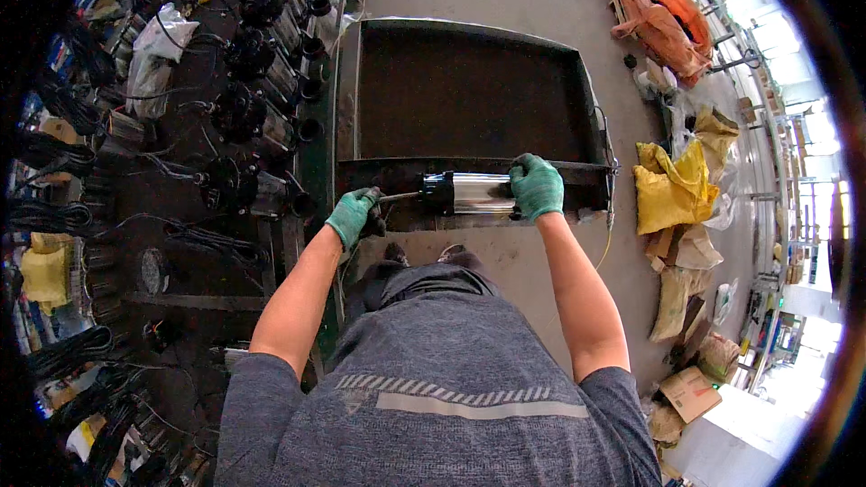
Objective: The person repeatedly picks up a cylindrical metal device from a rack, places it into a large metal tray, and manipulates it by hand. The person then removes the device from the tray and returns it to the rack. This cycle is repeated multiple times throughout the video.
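"At the near end of the dark metal tray (469,95), what's up?"

"Silvery cylinder (482,194), sideways. Right hand (538,188) clasps its right end; left hand (354,215) grips a thin rod or cable (400,197) at the other."

"Progress?"

"Midway, I'd guess: cylinder positioned, neither grip released. Can't tell if the rod's attached, or what's left."

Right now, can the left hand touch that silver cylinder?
Probably yes: the left hand is near the silver cylinder, with only a thin rod or cable between; the right hand holds the right end.
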Demonstrator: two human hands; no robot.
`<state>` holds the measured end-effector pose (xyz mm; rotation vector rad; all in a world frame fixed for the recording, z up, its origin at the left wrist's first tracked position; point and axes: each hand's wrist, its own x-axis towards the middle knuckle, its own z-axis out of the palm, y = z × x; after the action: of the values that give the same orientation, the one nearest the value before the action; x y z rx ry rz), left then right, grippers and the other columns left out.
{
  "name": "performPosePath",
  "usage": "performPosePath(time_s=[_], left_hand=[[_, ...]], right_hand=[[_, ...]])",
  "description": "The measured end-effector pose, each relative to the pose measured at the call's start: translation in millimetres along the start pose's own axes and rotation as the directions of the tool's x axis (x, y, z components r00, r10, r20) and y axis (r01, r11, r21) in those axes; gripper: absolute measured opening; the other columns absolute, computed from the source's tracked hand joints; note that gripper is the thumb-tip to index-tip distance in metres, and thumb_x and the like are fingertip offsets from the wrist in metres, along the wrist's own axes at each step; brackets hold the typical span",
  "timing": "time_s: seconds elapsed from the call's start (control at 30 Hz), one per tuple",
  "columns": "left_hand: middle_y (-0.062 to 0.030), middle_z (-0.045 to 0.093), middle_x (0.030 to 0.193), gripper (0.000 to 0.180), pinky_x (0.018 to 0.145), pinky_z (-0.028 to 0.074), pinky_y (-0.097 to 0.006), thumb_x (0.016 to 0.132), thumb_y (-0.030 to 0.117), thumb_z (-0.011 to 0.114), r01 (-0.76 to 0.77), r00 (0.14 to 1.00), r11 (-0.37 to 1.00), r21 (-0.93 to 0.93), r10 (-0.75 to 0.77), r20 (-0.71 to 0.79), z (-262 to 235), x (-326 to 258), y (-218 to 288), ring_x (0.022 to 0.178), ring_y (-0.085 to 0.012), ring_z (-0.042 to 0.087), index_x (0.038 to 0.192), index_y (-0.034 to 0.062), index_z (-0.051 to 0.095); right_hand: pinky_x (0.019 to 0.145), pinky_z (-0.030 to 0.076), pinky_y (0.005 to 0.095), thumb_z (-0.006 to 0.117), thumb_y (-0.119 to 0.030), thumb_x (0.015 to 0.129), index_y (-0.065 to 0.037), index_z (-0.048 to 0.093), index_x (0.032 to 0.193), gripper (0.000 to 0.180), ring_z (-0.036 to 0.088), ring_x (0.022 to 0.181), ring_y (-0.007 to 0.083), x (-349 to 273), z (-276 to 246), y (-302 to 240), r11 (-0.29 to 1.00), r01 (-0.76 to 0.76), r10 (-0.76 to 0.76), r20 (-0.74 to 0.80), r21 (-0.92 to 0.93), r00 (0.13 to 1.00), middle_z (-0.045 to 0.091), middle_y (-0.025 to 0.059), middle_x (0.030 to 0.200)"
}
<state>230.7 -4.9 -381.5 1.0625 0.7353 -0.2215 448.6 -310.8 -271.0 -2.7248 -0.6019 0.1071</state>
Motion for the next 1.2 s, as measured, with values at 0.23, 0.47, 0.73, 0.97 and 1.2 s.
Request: performPosePath(time_s=[0.23,0.47,0.73,0.97,1.2], left_hand=[[-0.0022,0.066,0.085,0.029,0.067,0.053,-0.029,0.103,0.033,0.065,-0.131,0.991,0.982,-0.136,0.133,0.006,29,-30,28,0.071,-0.0124,0.061,0.112,0.0063,0.071],[-0.0048,0.069,0.088,0.026,0.069,0.052,-0.033,0.094,0.027,0.075,-0.391,0.907,0.63,0.671,0.389,0.162,-2,-9,19,0.073,-0.0157,0.062,0.11,0.0071,0.071],[-0.0106,0.071,0.099,0.05,0.078,0.054,-0.039,0.091,0.02,0.074,-0.197,0.978,0.963,0.184,0.18,0.104,8,-16,20,0.086,-0.0225,0.066,0.136,0.0044,0.057],[-0.0082,0.071,0.102,0.042,0.076,0.053,-0.029,0.097,0.019,0.071,-0.353,0.915,0.631,0.691,0.387,0.114,7,-13,18,0.086,-0.0131,0.064,0.135,0.0042,0.061],[0.0024,0.068,0.104,0.037,0.076,0.049,-0.026,0.1,0.027,0.069,-0.046,0.965,0.996,-0.073,0.063,0.253,3,-24,32,0.087,-0.0071,0.058,0.133,0.0087,0.066]], right_hand=[[0.089,0.054,0.0484,0.061,-0.028,0.091,-0.011,0.072,0.1,0.023,0.067,0.101,0.0372,1,7,8,0.999,0.009,-0.009,-0.004,-0.043,1.0,0.072,0.0143,0.104],[0.083,0.055,0.0488,0.063,-0.024,0.088,-0.009,0.073,0.095,0.02,0.068,0.094,0.0398,4,8,7,0.996,0.074,-0.077,-0.076,-0.047,0.994,0.073,0.0166,0.097],[0.086,0.054,0.0489,0.061,-0.028,0.09,-0.012,0.072,0.096,0.021,0.067,0.098,0.0379,1,4,9,0.999,0.011,-0.011,0.009,-0.051,1.0,0.072,0.0147,0.101],[0.086,0.054,0.0488,0.061,-0.028,0.09,-0.012,0.072,0.097,0.021,0.067,0.098,0.0378,2,4,5,0.998,0.017,-0.017,0.007,-0.063,1.0,0.072,0.0149,0.101],[0.085,0.055,0.0495,0.062,-0.027,0.089,-0.01,0.072,0.098,0.021,0.067,0.099,0.0383,-1,5,6,0.999,0.038,-0.038,-0.028,-0.031,0.999,0.072,0.0155,0.102]])
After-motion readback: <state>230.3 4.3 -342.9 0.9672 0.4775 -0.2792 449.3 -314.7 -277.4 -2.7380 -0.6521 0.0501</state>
